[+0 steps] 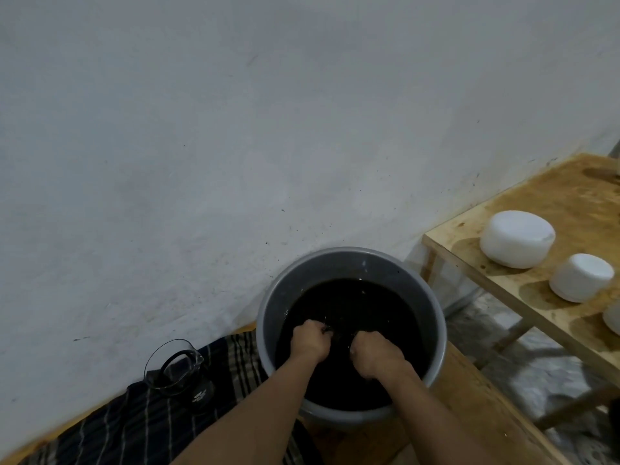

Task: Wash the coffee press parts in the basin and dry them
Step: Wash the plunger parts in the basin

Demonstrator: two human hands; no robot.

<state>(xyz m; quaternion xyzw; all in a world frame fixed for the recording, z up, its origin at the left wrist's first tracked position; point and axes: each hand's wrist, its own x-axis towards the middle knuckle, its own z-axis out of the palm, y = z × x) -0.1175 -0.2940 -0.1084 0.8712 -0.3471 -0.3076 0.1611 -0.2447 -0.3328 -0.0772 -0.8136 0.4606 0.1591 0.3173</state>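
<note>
Nearest, both hands sit in the dark water of the grey basin [268, 317]: the left hand [309, 342] and right hand [375, 358] have fingers curled on a small dark press part [337, 332] between them, likely scrubbing it. Left, the glass carafe [176, 369] waits on a striped cloth [141, 424] just beside the wall; the shelf [553, 209] on the right stands apart.

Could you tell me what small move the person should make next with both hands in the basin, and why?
Probably lift the piece clear of the water to check it. Both hands, left hand and right hand, curl around something in the round grey plastic basin, but the dark coffee-stained water hides it. The glass carafe with black handle already rests on the dark striped cloth.
</note>
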